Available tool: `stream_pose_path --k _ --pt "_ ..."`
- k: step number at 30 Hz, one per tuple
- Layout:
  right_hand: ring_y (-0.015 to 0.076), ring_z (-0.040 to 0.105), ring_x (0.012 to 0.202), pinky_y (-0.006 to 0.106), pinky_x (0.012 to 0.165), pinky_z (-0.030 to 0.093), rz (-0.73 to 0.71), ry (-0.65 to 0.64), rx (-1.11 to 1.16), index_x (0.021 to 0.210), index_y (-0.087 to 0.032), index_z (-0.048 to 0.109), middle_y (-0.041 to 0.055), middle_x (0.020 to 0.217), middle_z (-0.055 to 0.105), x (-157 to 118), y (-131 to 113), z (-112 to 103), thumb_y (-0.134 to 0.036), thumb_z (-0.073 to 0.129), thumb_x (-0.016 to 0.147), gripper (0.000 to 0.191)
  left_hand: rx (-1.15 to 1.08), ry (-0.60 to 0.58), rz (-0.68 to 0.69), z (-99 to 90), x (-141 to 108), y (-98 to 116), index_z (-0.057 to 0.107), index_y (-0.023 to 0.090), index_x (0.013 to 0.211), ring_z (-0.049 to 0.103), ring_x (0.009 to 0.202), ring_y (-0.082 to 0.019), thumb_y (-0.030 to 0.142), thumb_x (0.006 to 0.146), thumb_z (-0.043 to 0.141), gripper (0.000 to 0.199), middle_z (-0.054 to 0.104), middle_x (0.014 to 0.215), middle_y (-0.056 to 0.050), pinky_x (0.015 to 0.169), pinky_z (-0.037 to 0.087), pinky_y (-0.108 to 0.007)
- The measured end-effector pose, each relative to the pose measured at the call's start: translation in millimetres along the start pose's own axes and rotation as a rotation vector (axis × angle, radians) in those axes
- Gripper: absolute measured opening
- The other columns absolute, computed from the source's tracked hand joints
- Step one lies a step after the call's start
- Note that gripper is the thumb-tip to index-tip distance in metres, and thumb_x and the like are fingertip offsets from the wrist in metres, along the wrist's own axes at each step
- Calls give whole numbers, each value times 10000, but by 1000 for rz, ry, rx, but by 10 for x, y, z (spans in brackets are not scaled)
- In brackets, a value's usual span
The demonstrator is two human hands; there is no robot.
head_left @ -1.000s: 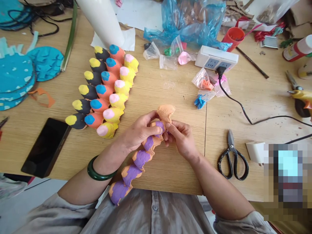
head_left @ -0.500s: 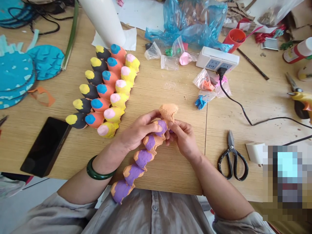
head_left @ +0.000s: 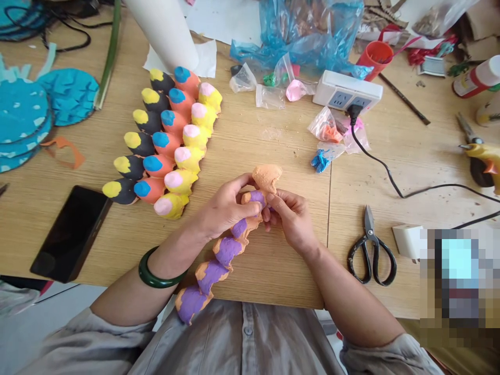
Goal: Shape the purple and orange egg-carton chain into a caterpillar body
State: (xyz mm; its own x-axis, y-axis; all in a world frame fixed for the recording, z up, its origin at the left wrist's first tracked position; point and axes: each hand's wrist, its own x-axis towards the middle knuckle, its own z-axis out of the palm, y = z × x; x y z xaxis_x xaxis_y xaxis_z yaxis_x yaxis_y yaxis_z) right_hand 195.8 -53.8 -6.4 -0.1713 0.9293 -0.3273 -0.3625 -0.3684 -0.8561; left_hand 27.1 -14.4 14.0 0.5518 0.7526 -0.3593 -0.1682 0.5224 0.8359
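The left-hand grip (head_left: 226, 208) and the right-hand grip (head_left: 292, 219) are both clenched on a strip of moulded egg-carton cups (head_left: 228, 250), painted purple over orange. The fingers of both hands meet around its upper purple cup, while an orange end cup (head_left: 266, 178) sticks out above them. The strip sits over the desk (head_left: 273, 140) and slants toward the person's shirt (head_left: 242, 338), its lowest cup reaching past the desk's front edge.

It looks light, with each cup fairly stiff, though it would probably flex at the narrow necks between cups. The ragged rims look fragile, so the rounded cup bodies seem the safest place to hold.

Just left of the hands, painted rows of egg-carton cups (head_left: 167, 140) lie side by side in yellow and black, blue and orange, and pink and yellow. A black phone (head_left: 70, 234) lies beyond them, and black-handled scissors (head_left: 371, 255) lie to the right.
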Motion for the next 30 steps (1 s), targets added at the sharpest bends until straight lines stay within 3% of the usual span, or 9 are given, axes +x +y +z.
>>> stream_pose_path --k 5,9,16,20,24,30 --pt "78 560 459 222 454 474 -30 -26 10 644 -195 636 -34 590 632 -7 -22 18 -612 801 902 518 -86 -112 -30 -39 6 32 677 232 1074 730 719 -205 252 816 795 285 756 820 2 633 586 -301" --pt "75 565 460 219 461 469 -45 -28 -11 637 -195 636 -36 588 629 -9 -28 27 -597 795 911 512 -35 -71 -50 -8 2 51 681 241 1056 716 701 -211 296 817 816 280 742 807 2 656 583 -333" --pt "68 550 442 216 441 425 -34 -25 -30 624 -197 615 -43 577 614 -6 -13 35 -572 791 912 505 0 -24 -25 41 -6 26 646 205 1066 691 672 -170 198 800 724 277 705 741 27 587 530 -258" --pt "68 566 461 214 460 439 -38 -26 -23 615 -193 621 -35 588 622 -9 -35 20 -576 786 917 514 -62 -61 -40 31 -18 43 681 223 1116 689 708 -193 265 819 748 307 736 819 2 641 551 -300" --pt "78 569 468 221 466 470 -23 -21 0 626 -198 633 -32 594 629 -8 -37 11 -601 800 900 516 -129 -80 -76 29 -20 83 708 245 1042 677 722 -222 285 788 764 263 726 784 -7 660 561 -337" --pt "81 550 465 225 463 479 -14 -6 20 638 -200 632 -32 589 628 -5 -15 2 -596 798 906 507 -55 -84 -73 -7 1 68 696 243 1099 704 725 -212 299 804 830 329 742 806 -3 657 571 -316"
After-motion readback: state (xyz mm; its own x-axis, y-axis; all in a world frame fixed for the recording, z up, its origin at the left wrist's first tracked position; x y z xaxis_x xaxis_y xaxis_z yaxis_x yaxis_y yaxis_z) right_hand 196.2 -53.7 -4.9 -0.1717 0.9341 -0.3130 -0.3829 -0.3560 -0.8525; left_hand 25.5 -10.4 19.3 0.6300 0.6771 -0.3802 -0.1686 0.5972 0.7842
